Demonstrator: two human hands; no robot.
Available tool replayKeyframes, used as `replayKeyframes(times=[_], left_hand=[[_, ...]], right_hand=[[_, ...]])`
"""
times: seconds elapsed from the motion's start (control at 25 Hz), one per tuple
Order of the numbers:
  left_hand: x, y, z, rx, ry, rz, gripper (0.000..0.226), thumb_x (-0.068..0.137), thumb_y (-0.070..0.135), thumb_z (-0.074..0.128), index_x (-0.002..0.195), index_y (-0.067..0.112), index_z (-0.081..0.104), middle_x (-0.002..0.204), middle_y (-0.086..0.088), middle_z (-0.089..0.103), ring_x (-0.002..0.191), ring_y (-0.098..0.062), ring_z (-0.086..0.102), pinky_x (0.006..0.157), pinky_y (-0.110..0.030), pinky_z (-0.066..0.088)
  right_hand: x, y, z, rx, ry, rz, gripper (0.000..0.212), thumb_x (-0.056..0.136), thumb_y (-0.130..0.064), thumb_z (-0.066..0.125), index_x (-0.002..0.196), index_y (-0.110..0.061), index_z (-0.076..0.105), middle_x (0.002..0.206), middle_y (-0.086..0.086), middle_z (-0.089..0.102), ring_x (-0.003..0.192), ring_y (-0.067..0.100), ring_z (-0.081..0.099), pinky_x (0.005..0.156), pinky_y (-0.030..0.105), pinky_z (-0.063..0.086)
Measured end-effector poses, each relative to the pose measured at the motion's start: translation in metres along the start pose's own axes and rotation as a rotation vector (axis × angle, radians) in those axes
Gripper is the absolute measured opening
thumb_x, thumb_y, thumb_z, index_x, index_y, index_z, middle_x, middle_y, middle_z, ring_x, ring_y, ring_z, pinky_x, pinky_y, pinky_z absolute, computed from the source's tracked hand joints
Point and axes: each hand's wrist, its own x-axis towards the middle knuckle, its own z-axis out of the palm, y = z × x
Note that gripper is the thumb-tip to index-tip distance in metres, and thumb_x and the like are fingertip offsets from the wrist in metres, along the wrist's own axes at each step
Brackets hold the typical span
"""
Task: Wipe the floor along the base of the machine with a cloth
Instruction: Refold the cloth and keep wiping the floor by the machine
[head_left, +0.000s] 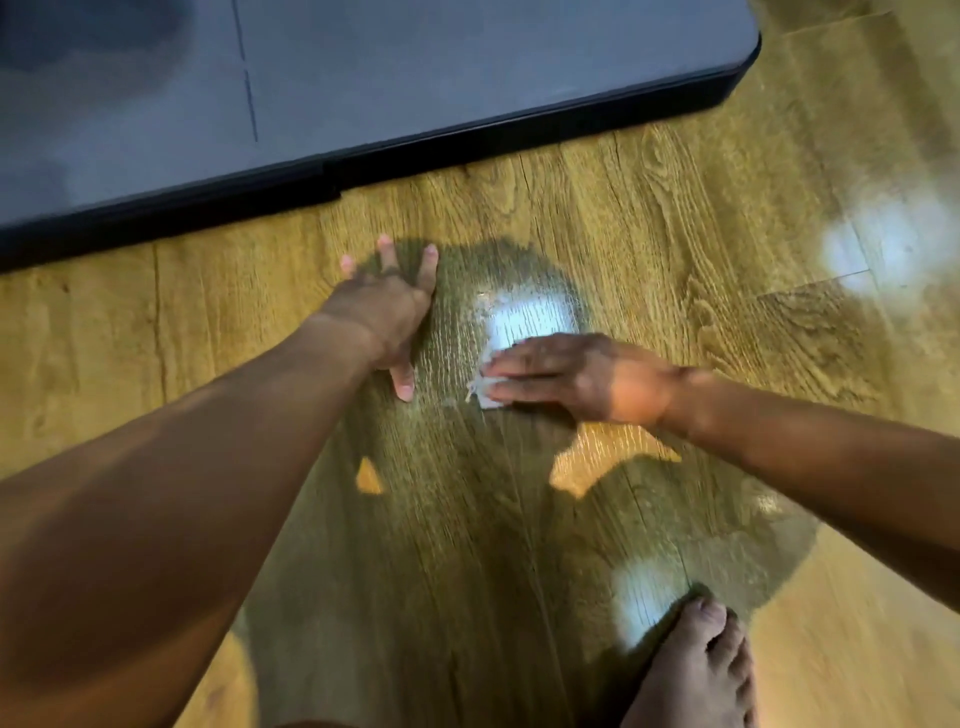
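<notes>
Fingers (511, 370) of right hand (587, 382) straight, pressing cloth (482, 399) to floor (675, 208); left hand (387, 312) splayed flat, holding nothing

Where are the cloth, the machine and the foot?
cloth (485, 399): head view, its white frayed edge.
machine (415, 67): head view, its flat grey top.
foot (696, 670): head view, top of the bare foot.

Two hands (387, 317) (582, 374), one cloth (485, 394), one machine (415, 67)

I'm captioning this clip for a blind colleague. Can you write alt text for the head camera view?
A person's right hand presses a small pale cloth flat on a wooden floor, near a dark machine base. The left hand rests spread on the floor beside it; a bare foot shows below.
</notes>
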Motion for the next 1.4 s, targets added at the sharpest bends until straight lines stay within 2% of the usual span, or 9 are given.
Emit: replayKeyframes(times=[0.08,0.24,0.44,0.52,0.64,0.76,0.96,1.16,1.4], left_hand=[[0.0,0.0,0.0,-0.01,0.001,0.01,0.151,0.051,0.038,0.09,0.144,0.025,-0.029,0.15,-0.022,-0.028,0.137,-0.053,-0.004,0.11,-0.054,0.02],[-0.001,0.0,0.001,-0.01,0.017,0.018,0.151,0.05,0.037,0.089,0.144,0.025,-0.029,0.149,-0.022,-0.028,0.136,-0.054,-0.003,0.11,-0.056,0.02],[0.003,0.0,0.003,-0.038,0.022,0.019,0.153,0.048,0.035,0.089,0.143,0.026,-0.03,0.148,-0.024,-0.03,0.135,-0.057,-0.005,0.106,-0.063,0.027],[0.003,-0.001,0.004,-0.04,0.021,0.018,0.152,0.048,0.035,0.089,0.143,0.026,-0.03,0.147,-0.023,-0.03,0.134,-0.057,-0.006,0.106,-0.064,0.026],[0.004,-0.002,0.005,-0.025,0.032,0.017,0.152,0.047,0.037,0.088,0.144,0.025,-0.028,0.148,-0.023,-0.028,0.134,-0.057,-0.004,0.107,-0.064,0.024],[0.002,-0.002,0.007,0.006,0.08,0.009,0.15,0.048,0.04,0.087,0.144,0.025,-0.028,0.15,-0.022,-0.025,0.135,-0.055,-0.002,0.108,-0.061,0.018],[0.003,-0.01,0.017,-0.02,0.143,-0.003,0.148,0.05,0.044,0.086,0.145,0.027,-0.025,0.153,-0.012,-0.025,0.139,-0.049,-0.005,0.111,-0.056,0.012],[-0.012,-0.018,0.024,-0.087,0.178,0.018,0.138,0.056,0.047,0.085,0.149,0.023,-0.015,0.156,-0.007,-0.022,0.142,-0.04,-0.008,0.111,-0.054,0.021],[-0.026,-0.036,0.044,-0.186,0.224,0.004,0.13,0.06,0.06,0.074,0.15,0.017,-0.009,0.157,-0.003,-0.02,0.144,-0.026,-0.011,0.109,-0.048,0.03]], right_hand=[[0.017,0.047,-0.021,-0.115,0.068,0.264,0.036,0.094,-0.047,0.037,0.129,-0.046,0.045,0.138,-0.007,0.048,0.104,0.018,0.063,0.075,0.026,0.055],[0.042,0.067,-0.026,-0.064,0.229,0.824,0.035,0.096,-0.02,0.05,0.13,-0.023,0.054,0.143,0.003,0.045,0.114,0.022,0.058,0.096,0.03,0.049],[0.035,0.033,-0.013,-0.069,0.033,0.241,0.043,0.091,-0.018,0.058,0.13,-0.033,0.051,0.141,-0.006,0.046,0.107,0.014,0.062,0.085,0.027,0.05],[0.047,0.073,-0.034,-0.117,0.044,0.421,0.034,0.097,-0.031,0.047,0.13,-0.038,0.049,0.144,-0.007,0.042,0.097,0.012,0.065,0.077,0.016,0.05],[0.06,0.123,-0.036,-0.145,0.199,0.787,0.037,0.096,-0.032,0.051,0.133,-0.029,0.051,0.139,0.002,0.051,0.109,0.017,0.062,0.099,0.034,0.045],[0.062,0.073,-0.014,-0.135,0.239,0.627,0.032,0.094,-0.052,0.047,0.118,-0.033,0.057,0.108,-0.015,0.061,0.079,-0.001,0.063,0.064,0.032,0.055],[0.034,0.026,-0.001,0.027,0.04,0.437,0.043,0.093,-0.02,0.054,0.134,-0.034,0.049,0.147,-0.006,0.041,0.13,0.014,0.045,0.107,0.025,0.034],[0.06,0.037,-0.017,0.025,0.172,0.844,0.05,0.093,-0.005,0.046,0.136,-0.03,0.047,0.151,-0.004,0.034,0.129,0.014,0.046,0.109,0.029,0.035],[0.0,-0.101,0.025,0.069,-0.047,0.224,0.071,0.07,0.008,0.063,0.134,-0.023,0.053,0.142,-0.005,0.046,0.132,0.012,0.042,0.108,0.032,0.038]])
